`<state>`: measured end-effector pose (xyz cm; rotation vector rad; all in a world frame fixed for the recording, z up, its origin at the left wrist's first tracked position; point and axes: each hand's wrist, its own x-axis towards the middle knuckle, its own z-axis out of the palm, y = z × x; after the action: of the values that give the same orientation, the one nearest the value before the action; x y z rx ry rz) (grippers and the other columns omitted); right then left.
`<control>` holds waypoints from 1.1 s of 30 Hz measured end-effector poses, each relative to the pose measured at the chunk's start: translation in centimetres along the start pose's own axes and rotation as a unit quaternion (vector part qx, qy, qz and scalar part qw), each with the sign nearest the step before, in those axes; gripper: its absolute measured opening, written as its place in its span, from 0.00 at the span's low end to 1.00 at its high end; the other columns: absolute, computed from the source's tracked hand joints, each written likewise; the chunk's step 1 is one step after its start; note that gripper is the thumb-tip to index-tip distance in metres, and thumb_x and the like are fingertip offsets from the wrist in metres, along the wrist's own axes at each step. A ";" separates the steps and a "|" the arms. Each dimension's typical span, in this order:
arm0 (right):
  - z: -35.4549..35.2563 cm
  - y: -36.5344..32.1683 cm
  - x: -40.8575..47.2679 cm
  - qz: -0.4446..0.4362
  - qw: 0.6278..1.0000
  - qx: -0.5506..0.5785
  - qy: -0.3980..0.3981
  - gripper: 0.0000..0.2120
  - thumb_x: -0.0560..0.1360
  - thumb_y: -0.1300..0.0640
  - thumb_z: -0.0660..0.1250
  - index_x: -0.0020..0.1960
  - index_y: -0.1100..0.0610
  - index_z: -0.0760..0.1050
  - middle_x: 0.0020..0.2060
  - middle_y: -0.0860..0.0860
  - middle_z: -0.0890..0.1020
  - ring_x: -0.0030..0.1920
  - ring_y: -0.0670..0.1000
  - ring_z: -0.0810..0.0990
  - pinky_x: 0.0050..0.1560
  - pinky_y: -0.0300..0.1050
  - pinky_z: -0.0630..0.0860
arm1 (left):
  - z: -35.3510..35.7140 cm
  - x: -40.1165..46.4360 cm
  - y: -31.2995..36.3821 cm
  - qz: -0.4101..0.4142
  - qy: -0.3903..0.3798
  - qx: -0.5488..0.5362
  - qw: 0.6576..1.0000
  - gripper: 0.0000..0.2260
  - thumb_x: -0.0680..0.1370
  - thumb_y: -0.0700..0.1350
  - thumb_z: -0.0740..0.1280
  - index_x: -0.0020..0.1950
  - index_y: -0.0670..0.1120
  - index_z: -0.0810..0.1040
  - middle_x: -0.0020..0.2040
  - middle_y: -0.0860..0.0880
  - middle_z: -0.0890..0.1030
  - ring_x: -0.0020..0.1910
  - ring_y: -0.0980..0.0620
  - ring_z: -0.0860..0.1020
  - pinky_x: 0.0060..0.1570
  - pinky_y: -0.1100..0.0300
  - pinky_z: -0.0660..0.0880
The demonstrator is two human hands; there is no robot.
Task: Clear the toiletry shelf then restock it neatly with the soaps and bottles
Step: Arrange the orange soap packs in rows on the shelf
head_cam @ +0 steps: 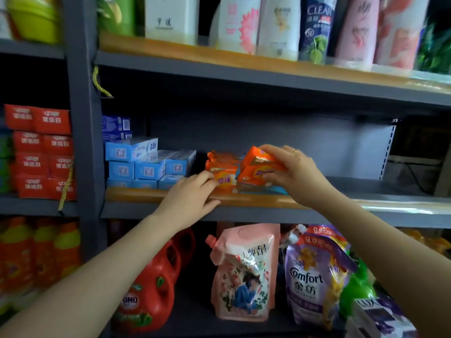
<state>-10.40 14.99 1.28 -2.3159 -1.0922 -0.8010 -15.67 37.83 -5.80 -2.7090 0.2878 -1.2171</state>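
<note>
1. Middle shelf point(244, 201), wooden front lip, grey metal frame. Both hands are up at it, forearms reaching in from 7 and 4 o'clock.
2. Right hand point(291, 175): thumb and fingers curled round an orange soap pack point(260, 156), clamped on it from above. The pack sits tilted on top of another orange pack point(251, 178), touching it. Ring visible on one finger.
3. Left hand point(189, 198): fingers fairly straight, tips touching the front of the left orange soap stack point(223, 170); thumb lying along the shelf lip. Nothing gripped.
4. The orange packs form two stacks side by side at frame centre, near the shelf's front edge.
5. At 9 o'clock of the soaps, just beside them: stacked light-blue boxes point(146, 164), with darker blue boxes point(116, 126) behind.
6. To the right of the soaps, the shelf board shows bare.
7. At 12 o'clock, upper shelf: upright shampoo bottles point(278, 28) in a row.
8. At 6 o'clock, lower shelf: pink refill pouch point(244, 272), purple Comfort pouch point(314, 276), red detergent jugs point(151, 296).
9. Far left bay: red packets point(41, 150), stacked.
</note>
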 end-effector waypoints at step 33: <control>4.2 -1.7 3.8 -0.064 0.982 -0.047 -0.172 0.23 0.80 0.51 0.58 0.74 0.47 0.58 0.71 0.49 0.67 0.68 0.50 0.66 0.64 0.40 0.62 | -1.5 0.4 0.0 -0.156 0.066 -0.109 0.979 0.20 0.79 0.55 0.58 0.64 0.45 0.73 0.54 0.48 0.81 0.52 0.46 0.78 0.52 0.53 0.70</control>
<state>-8.47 20.56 1.08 -2.5484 -1.3888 -0.5147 -16.49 37.62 -4.54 -2.9493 0.0077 -1.5346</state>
